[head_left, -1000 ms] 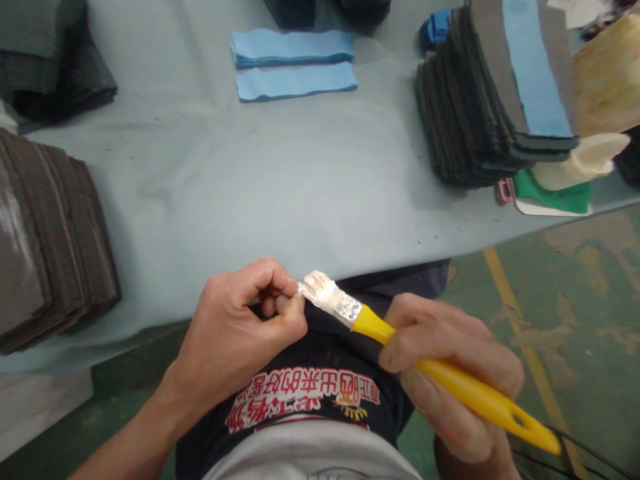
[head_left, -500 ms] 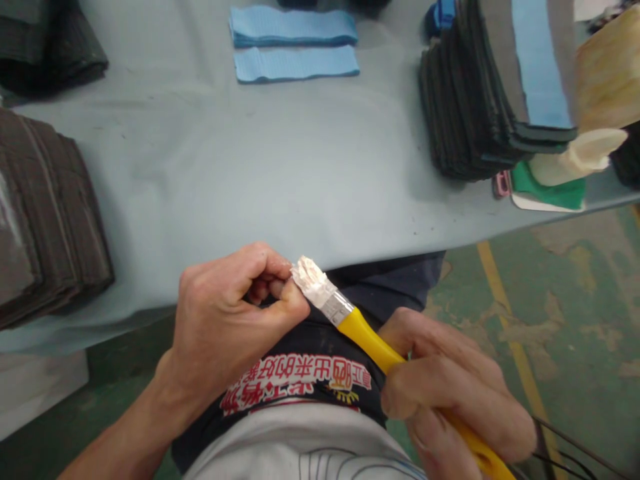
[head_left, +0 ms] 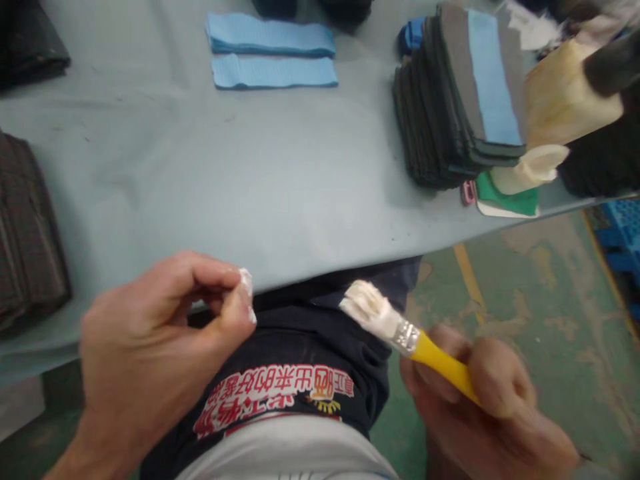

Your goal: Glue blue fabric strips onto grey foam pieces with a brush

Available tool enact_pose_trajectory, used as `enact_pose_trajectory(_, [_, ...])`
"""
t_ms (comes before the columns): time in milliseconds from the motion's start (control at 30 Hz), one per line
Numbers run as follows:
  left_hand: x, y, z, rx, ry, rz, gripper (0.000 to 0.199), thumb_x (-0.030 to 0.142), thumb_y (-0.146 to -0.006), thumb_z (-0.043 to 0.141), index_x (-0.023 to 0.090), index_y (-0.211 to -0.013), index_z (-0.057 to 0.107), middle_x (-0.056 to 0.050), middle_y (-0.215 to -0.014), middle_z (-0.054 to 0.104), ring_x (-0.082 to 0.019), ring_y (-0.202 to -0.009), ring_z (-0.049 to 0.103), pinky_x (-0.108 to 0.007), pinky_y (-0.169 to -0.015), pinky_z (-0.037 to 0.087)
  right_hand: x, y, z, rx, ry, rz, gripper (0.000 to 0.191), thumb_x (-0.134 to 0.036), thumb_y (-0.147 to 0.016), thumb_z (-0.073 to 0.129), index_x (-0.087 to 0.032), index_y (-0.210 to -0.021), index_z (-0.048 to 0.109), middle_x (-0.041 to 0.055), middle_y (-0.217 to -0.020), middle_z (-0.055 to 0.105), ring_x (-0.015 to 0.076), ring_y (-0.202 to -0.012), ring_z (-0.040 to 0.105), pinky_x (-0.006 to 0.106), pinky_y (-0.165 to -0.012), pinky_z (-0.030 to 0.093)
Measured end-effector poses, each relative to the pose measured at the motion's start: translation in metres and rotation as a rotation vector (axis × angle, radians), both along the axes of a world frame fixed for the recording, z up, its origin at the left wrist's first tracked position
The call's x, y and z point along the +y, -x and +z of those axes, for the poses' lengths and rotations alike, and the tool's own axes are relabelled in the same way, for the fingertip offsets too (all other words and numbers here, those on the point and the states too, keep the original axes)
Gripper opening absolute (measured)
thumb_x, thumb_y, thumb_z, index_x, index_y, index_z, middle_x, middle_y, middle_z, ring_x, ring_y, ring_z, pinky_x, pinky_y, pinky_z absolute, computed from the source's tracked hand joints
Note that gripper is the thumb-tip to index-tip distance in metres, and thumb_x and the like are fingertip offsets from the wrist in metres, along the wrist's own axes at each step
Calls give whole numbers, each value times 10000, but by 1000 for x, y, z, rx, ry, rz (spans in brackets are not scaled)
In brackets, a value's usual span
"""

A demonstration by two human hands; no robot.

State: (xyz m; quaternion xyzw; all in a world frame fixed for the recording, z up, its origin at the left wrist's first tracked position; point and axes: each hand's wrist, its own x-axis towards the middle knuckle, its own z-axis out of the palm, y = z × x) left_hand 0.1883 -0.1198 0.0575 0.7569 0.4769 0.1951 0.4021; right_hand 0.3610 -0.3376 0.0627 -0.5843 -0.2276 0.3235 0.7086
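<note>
My right hand (head_left: 490, 393) grips the yellow handle of a paintbrush (head_left: 445, 365), its metal band and white-caked bristles pointing up and left. The bristles look stiff and clumped. Over on the left, my left hand (head_left: 165, 327) is closed in a pinch, thumb against forefinger. A scrap of crumpled white residue (head_left: 247, 287) sticks out at its fingertips, similar in colour to the coating on the bristles. A wide gap separates the pinched fingers from the brush. Both hands are above my lap, just in front of the table edge.
The grey-blue covered table (head_left: 280, 173) carries light blue strips (head_left: 275, 72) at the back. A stack of dark pads (head_left: 440, 113) stands right, beside a white cup (head_left: 525, 170) on green material and a yellowish jug (head_left: 565, 93). A dark stack (head_left: 30, 227) is at left.
My hands have moved apart. The left went left, away from the bristles, with white residue now showing in its pinch; the right drew the brush to the right. The view shifted too.
</note>
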Motion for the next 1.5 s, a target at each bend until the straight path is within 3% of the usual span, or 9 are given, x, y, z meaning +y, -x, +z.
enact_pose_trajectory(100, [-12, -13, -5, -95, -32, -130, 65, 266, -903, 705, 298, -862, 745, 110, -732, 723, -82, -611, 625, -222, -619, 488, 21, -5, -13, 324, -141, 16, 283, -440, -978, 623, -270, -755, 589, -71, -574, 321, 118, -438, 252, 224, -421, 368])
enact_pose_trajectory(233, [-17, -29, -9, -207, 189, -222, 96, 271, -883, 677, 289, -876, 770, 70, -763, 780, -107, -654, 712, -205, -648, 557, 36, -4, -28, 495, -85, -38, 376, -605, -1004, 622, -282, -840, 724, -86, -537, 405, 90, -401, 251, 200, -422, 459])
enact_pose_trajectory(400, [-14, -36, -7, -230, 300, -255, 155, 255, -894, 608, 269, -870, 761, 54, -705, 762, -106, -613, 695, -198, -612, 534, 43, -3, -34, 580, 35, -157, 467, -623, -857, 861, -247, -757, 602, -124, -514, 371, 53, -388, 227, 148, -402, 459])
enact_pose_trajectory(633, [-14, -38, -11, -217, 368, -332, 206, 303, -942, 563, 256, -878, 754, 26, -727, 755, -116, -652, 668, -210, -634, 507, 52, -3, -37, 628, 89, -194, 535, -607, -792, 926, -242, -749, 536, -153, -519, 273, 39, -399, 131, 125, -371, 407])
enact_pose_trajectory(867, [-12, -40, -14, -221, 768, -371, 200, 406, -831, 656, 210, -802, 683, 10, -636, 615, -125, -587, 532, -217, -539, 447, 57, -4, -46, 560, 91, -195, 592, -652, -796, 902, -241, -715, 484, -152, -518, 216, 48, -426, 87, 132, -385, 367])
enact_pose_trajectory(967, [-12, -40, -16, -251, 816, -368, 213, 415, -830, 660, 210, -773, 663, 21, -627, 592, -114, -579, 511, -205, -524, 430, 58, -5, -49, 533, 72, -187, 610, -667, -809, 887, -237, -698, 469, -149, -516, 206, 48, -434, 56, 129, -385, 352])
enact_pose_trajectory(1233, [-12, -39, -11, -191, 236, -434, 147, 221, -863, 569, 227, -769, 682, 60, -577, 633, -86, -502, 567, -183, -523, 458, 57, -10, -47, 483, 3, -131, 639, -662, -869, 841, -219, -654, 434, -135, -554, 188, 43, -448, 38, 114, -404, 359])
enact_pose_trajectory(1400, [-13, -35, -10, -114, -237, -482, 146, 149, -905, 550, 222, -859, 668, 35, -695, 683, -112, -613, 641, -218, -680, 553, 56, -12, -48, 406, 29, -93, 643, -694, -898, 791, -226, -654, 423, -128, -549, 201, 52, -440, 61, 135, -394, 364])
enact_pose_trajectory(1500, [-14, -31, -9, -89, -372, -502, 135, 140, -921, 544, 221, -873, 641, 19, -730, 685, -134, -671, 671, -246, -730, 570, 56, -13, -50, 385, 44, -94, 628, -694, -903, 785, -231, -662, 436, -125, -547, 215, 57, -443, 73, 141, -394, 365])
